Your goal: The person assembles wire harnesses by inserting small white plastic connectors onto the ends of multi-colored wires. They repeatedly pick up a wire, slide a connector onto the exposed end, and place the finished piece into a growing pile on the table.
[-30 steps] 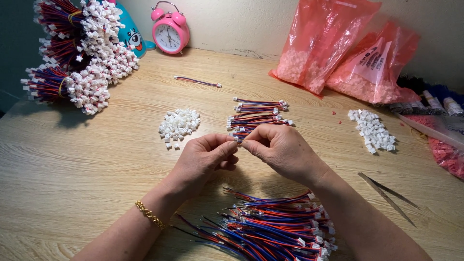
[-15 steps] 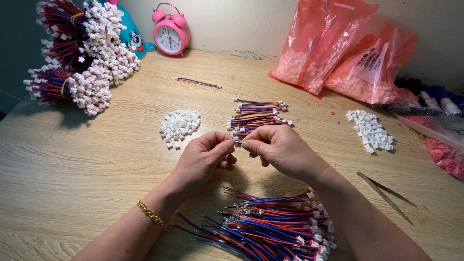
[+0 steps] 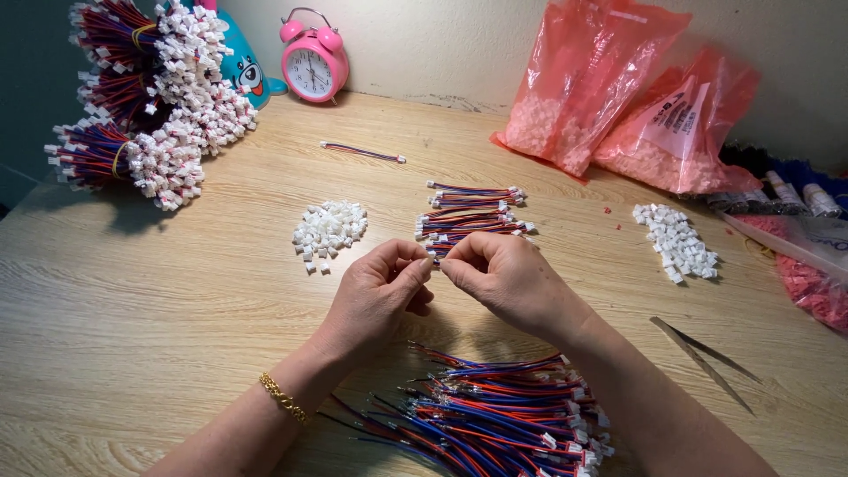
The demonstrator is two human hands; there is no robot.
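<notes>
Both hands meet over the middle of the wooden worktop (image 3: 132,318); the left hand (image 3: 375,296) and the right hand (image 3: 503,278) pinch, fingertip to fingertip, a small white connector piece (image 3: 435,261) between them, each grip narrow and closed on that piece; whether a wire is attached to it cannot be told. Just behind the hands lies a neat stack of red-and-blue wire leads (image 3: 473,212); to its left sits a small heap of loose white connectors (image 3: 329,228), and a second heap of white connectors (image 3: 676,240) lies well to the right. Near the person, a loose pile of red-and-blue wires (image 3: 495,415) spreads across the worktop edge. Containers: two pink plastic bags (image 3: 609,88) lean against the back wall, each holding white connector pieces visible through the film. At back left stand banded wire bundles (image 3: 141,97) with white ends, beside a pink alarm clock (image 3: 314,57); tweezers (image 3: 702,358) lie at right.
</notes>
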